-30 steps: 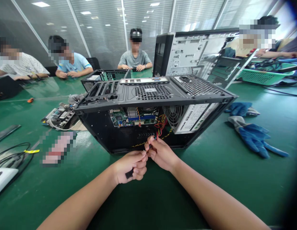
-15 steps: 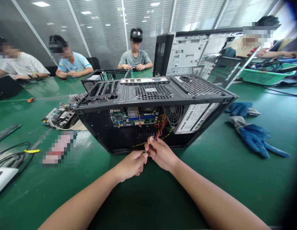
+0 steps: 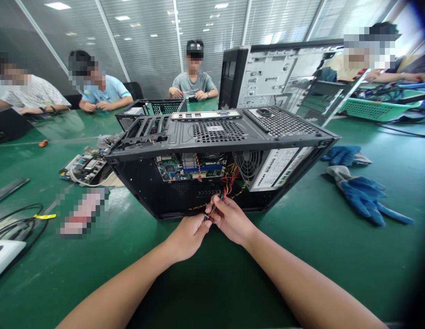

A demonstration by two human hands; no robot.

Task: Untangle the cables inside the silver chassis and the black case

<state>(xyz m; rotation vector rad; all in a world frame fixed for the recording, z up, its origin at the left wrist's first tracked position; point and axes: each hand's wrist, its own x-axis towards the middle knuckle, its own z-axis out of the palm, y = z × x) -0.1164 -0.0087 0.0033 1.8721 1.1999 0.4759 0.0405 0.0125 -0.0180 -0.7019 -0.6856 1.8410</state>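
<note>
- Head view, nearest me: the wearer's left hand point(image 3: 188, 235) is closed, thumb and fingers pinching the coloured wires point(image 3: 228, 183); its palm is hidden.
- Just right of it, the right hand point(image 3: 233, 221) grips the same bundle between thumb and bent fingers, the two hands almost touching.
- The wires run from those fingertips up into the open near side of the black computer case point(image 3: 215, 147), which stands on the green table point(image 3: 352, 265).
- At the near left lie a white object point(image 3: 6, 258) with a dark round spot, and black cables point(image 3: 34, 225) with a yellow tag point(image 3: 45, 216).
- Inside the case I can see a power supply point(image 3: 277, 171) at the right, its fan grille facing left, and a circuit board point(image 3: 171, 169) farther left.
- Right of the case, a blue glove point(image 3: 363, 196) lies flat, another just beyond it.
- Left of the case sits a loose circuit assembly point(image 3: 85, 167).
- Farther back stand a larger open case point(image 3: 267, 77) and, to its right, a green basket point(image 3: 377, 109) heaped with cables.
- At the far side a person in a grey shirt point(image 3: 194, 84) sits with both hands by a small dark object.
</note>
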